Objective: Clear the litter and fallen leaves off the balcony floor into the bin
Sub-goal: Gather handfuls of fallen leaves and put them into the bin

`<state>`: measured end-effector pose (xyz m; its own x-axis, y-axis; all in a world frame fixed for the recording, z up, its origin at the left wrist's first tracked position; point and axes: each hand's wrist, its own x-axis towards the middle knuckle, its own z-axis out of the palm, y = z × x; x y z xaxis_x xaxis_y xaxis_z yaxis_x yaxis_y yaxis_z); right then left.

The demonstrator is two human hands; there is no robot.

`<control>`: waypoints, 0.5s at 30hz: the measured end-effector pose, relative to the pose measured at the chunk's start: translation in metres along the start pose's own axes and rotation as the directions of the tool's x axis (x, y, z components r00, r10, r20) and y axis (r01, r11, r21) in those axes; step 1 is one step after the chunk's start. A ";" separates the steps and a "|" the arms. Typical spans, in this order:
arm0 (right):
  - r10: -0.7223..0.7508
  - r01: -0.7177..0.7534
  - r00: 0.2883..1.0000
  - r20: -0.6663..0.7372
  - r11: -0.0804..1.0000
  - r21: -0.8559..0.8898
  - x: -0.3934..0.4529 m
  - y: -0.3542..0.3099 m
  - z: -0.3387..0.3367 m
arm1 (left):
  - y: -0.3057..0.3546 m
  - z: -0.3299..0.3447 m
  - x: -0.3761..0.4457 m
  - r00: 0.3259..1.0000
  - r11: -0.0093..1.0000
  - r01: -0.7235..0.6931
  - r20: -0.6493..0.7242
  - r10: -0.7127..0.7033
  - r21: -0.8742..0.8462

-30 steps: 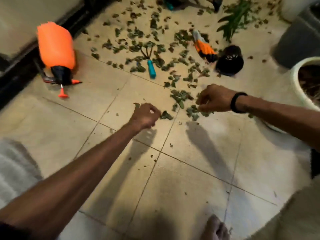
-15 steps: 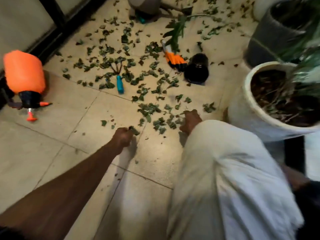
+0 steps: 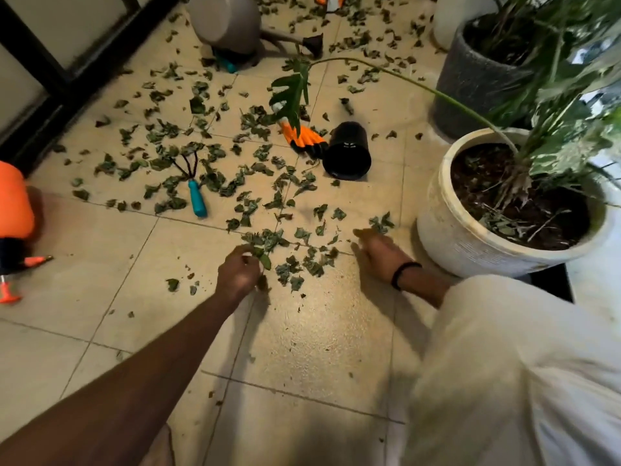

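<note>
While the left hand pinches a few fallen leaves and the right hand lies flat and spread just beside the white pot, loose bits may slip; no bin is identifiable.

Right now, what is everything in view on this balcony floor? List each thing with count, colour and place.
fallen leaves: many, dull green, scattered over the beige tiles, densest in the middle
hand rake: one, teal handle with dark prongs, lying among the leaves left of centre
garden glove: one, orange with black fingertips, beside the black pot
black pot: one, tipped on its side, centre right
white planter: one, holds soil and a plant, right
grey planter: one, dark grey, top right
spray bottle: one, orange, left edge
grey container: one, top centre, on its side
left hand: pinches leaves
right hand: fingers flat on the floor by the leaves, black wristband
</note>
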<state>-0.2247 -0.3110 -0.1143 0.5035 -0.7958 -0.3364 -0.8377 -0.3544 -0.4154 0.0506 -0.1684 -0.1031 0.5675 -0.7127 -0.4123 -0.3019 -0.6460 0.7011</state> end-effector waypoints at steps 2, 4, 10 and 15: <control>0.053 -0.047 0.997 0.063 0.995 -0.092 0.009 -0.008 -0.035 | 0.006 -0.015 0.021 0.999 1.000 0.015 0.040 -0.016 0.023; 0.107 -0.086 0.990 0.089 0.973 -0.213 0.022 -0.009 -0.064 | 0.007 -0.031 0.039 0.987 0.994 0.042 0.149 -0.057 0.102; 0.277 -0.202 0.946 0.169 0.910 -0.363 0.053 0.000 -0.080 | 0.004 -0.047 0.053 0.881 0.936 0.234 0.349 -0.319 0.262; 0.394 -0.346 0.913 0.103 0.885 -0.312 0.067 -0.002 -0.030 | 0.017 -0.051 0.055 0.733 0.910 0.389 0.548 -0.402 0.147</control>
<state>-0.1954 -0.3783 -0.1109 0.1518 -0.8162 -0.5575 -0.9815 -0.1912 0.0127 0.1154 -0.2049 -0.0843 0.1173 -0.4132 -0.9031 -0.1665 -0.9047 0.3923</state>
